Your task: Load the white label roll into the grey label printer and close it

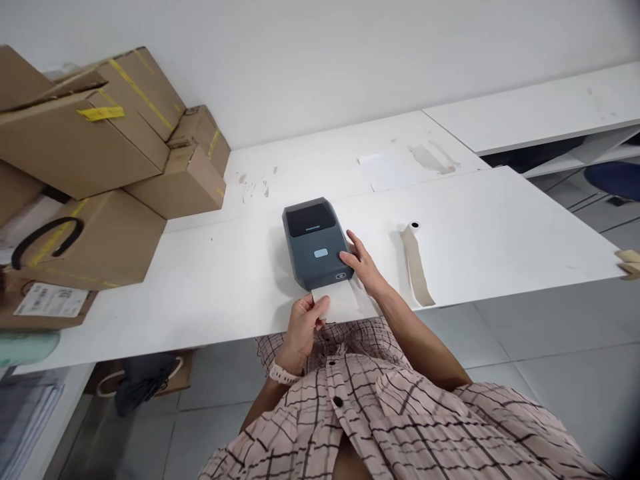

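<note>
A dark grey label printer (316, 243) sits on the white table, with a black window on its lid and a light blue button. A strip of pale label paper (340, 301) comes out of its front end toward me. My left hand (306, 320) is closed on the left edge of this paper, thumb on top. Against the printer's right side rests my right hand (363, 265), its thumb and fingers spread and touching the casing. Off to the right, a small roll of paper (414, 263) lies partly unrolled, its loose end near the table's front edge.
Cardboard boxes (90, 140) with yellow tape are piled on the left of the white table (225, 280). A flat white sheet (383, 170) lies toward the back. Beyond the right end are shelves and a dark blue seat (613, 179). A wall stands behind.
</note>
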The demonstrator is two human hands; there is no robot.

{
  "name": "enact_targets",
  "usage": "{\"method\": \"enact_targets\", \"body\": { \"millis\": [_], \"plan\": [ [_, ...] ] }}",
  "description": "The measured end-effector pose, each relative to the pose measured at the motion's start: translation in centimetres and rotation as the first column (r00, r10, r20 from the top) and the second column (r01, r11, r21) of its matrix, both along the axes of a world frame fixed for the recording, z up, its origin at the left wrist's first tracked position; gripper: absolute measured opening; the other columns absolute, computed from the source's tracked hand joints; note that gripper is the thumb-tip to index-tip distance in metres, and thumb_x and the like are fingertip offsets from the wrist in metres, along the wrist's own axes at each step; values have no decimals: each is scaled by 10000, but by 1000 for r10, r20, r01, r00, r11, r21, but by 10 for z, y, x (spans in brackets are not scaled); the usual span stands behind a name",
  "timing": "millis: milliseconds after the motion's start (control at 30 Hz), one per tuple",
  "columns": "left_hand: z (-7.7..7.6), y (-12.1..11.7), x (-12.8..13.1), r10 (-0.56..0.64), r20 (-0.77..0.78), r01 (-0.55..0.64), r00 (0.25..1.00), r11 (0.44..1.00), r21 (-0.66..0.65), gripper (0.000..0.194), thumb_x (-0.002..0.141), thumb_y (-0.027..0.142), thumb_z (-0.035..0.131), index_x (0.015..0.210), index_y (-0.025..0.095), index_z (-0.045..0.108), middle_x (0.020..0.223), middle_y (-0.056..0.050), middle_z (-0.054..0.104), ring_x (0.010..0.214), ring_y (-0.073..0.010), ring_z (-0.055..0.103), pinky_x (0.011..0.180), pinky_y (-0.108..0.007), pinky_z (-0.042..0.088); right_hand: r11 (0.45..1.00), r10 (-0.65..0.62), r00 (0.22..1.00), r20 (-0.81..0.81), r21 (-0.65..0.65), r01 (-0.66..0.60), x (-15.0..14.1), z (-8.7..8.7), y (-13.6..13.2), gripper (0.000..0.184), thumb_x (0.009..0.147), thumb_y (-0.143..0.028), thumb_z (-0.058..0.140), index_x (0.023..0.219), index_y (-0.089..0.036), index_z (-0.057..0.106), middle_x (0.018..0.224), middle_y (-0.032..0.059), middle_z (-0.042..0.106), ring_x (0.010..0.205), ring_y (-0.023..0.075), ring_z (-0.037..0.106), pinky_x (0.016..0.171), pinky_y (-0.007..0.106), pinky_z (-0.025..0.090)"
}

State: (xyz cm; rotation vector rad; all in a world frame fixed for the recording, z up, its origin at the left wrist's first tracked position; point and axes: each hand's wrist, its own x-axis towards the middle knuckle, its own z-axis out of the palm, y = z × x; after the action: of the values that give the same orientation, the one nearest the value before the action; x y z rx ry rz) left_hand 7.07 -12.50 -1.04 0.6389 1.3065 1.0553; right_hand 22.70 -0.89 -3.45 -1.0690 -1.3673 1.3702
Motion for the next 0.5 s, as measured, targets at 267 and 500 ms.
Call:
{"method": "enact_targets", "body": {
  "millis": [267,500],
  "plan": [
    [-12,-8,-32,2,-266,31,964,992,121,444,840,621,639,747,187,624,634,-7,591,535,-119,527,495,-236,392,659,-210,833,513,704,-267,-4,50,-25,466,990,-334,534,1441,-327,418,1191,26,744,1364,269,518,1235,545,205],
    [2,17,-36,337,-383,-184,860,905,384,586,940,558,553,1467,311,483,1600,-55,416,1462,-276,401,1143,-382,417,719,-194,788,584,631,-291,-21,56,-33,290,997,-395,506,1251,-274,577,1139,67,736,1194,287,635,1203,566,268]
  ]
}}
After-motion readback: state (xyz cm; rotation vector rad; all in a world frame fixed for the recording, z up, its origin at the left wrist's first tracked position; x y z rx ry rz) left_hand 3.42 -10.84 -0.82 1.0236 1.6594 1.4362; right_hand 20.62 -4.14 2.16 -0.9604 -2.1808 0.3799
